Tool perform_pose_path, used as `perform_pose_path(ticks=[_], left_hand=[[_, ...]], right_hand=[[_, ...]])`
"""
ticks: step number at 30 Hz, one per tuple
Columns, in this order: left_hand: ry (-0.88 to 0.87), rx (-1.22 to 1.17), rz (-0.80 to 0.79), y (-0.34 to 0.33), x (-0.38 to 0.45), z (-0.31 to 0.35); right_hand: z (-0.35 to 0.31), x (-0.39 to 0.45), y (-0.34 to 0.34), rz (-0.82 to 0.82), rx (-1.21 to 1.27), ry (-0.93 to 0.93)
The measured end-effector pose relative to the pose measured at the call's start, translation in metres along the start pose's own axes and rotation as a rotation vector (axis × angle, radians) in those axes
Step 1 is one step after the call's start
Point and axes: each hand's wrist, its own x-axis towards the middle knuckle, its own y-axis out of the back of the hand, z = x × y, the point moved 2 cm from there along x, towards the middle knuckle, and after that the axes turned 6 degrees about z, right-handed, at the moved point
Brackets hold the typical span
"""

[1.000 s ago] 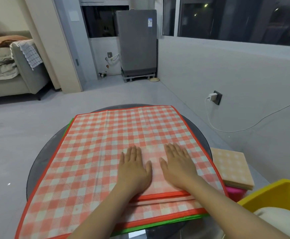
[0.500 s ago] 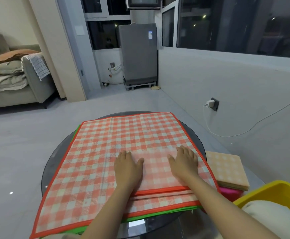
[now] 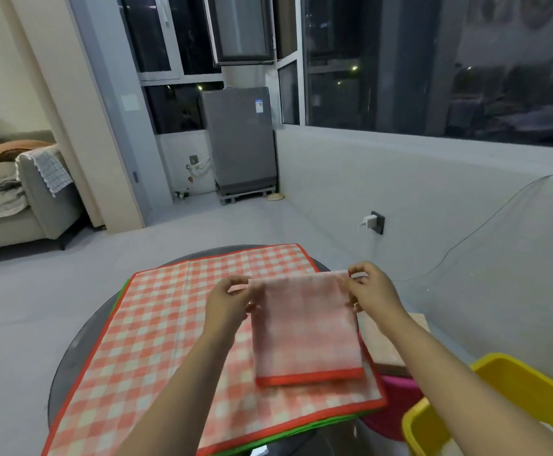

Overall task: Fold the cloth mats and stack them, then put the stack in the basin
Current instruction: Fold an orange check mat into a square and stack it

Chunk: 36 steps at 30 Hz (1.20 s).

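blurred: folded mat [image 3: 308, 327] I pinch, checks smeared | hidden: green mat [image 3: 122, 292] under the spread red one [image 3: 169, 340], only edges show | cut off: yellow basin [image 3: 512, 390] by right and bottom edges

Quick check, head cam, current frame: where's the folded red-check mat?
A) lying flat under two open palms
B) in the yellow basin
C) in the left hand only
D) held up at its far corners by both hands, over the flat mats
D: the left hand and the right hand each pinch a far corner of the folded mat above the spread mat; it is not in the yellow basin.
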Motion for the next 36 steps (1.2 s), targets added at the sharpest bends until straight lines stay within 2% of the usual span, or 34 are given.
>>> perform_pose_path(ticks=[6,12,20,26,30,36], left_hand=[[-0.067,-0.188,-0.109,-0.065,-0.004,0.045],[-0.071,-0.199,-0.194,-0.150,-0.005,0.039],[0.049,-0.062,-0.203,-0.256,0.012,-0.022],[0.074,-0.012,-0.136,-0.312,0.023,-0.064],[0.164,0.036,-0.046,-0.333,0.022,-0.114],[0.338,0.215,0.011,-0.333,0.003,-0.192]], right_hand=[[-0.020,0.027,0.060,0.054,0.158,0.032],[0.012,0.064,0.113,0.168,0.165,-0.039],[0.096,0.103,0.156,0.230,0.065,-0.160],[0.155,0.129,0.163,0.282,0.074,-0.211],[0.207,0.136,0.151,0.270,0.071,-0.299],[0.290,0.109,0.124,0.201,-0.099,-0.500]])
